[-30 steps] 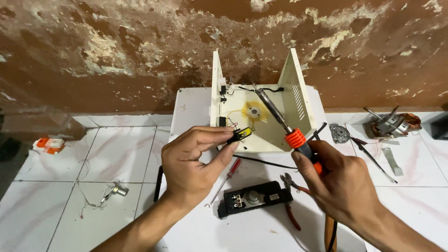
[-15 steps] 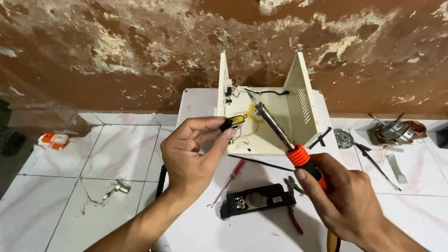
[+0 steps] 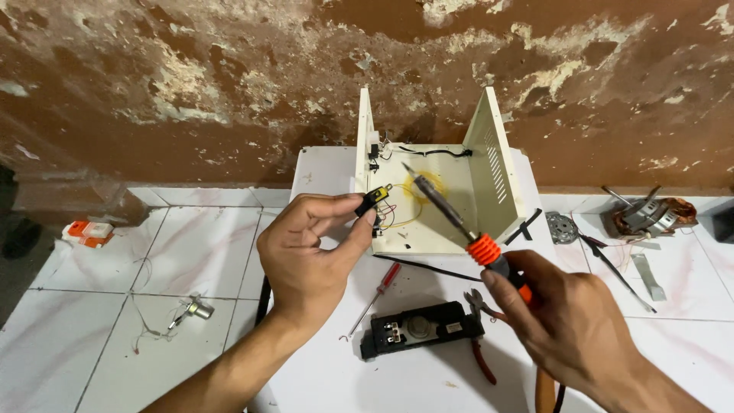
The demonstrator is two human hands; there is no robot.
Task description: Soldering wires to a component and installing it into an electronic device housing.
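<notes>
both grips are closed on something: the right hand (image 3: 581, 329) is wrapped round the handle of a soldering iron (image 3: 451, 218) just behind its orange collar, and the left hand (image 3: 310, 256) pinches a small black switch (image 3: 372, 200) between thumb and fingertips, holding it up in the air. thin red and yellow wires (image 3: 394, 218) trail from the switch back into the case behind it.

nearest on the white tabletop (image 3: 321, 172), between the two forearms, lies a black rectangular part (image 3: 420, 329) with metal terminals, with a pair of red-handled pliers (image 3: 482, 340) touching its right end. just beyond, a small red-handled screwdriver (image 3: 375, 294) lies slantwise, and a black cable (image 3: 428, 268) runs across in front of the case.

farther back stands an open cream metal case (image 3: 497, 164), its two side walls upright, the right one slotted for air. the iron's tip hangs above the case floor, just beside the switch and pointing toward it – not touching, as far as i can tell.

to my eye this is the soldering of a wire onto the switch's terminal, with tip and part being brought together. the next move calls for a steady left pinch, fingers kept clear of the hot tip, and the tip laid exactly on the little metal tab – no solder wire shows in either hand.

off the tabletop, on the tiled floor, a motor with copper windings (image 3: 650, 214) sits at the far right.
</notes>
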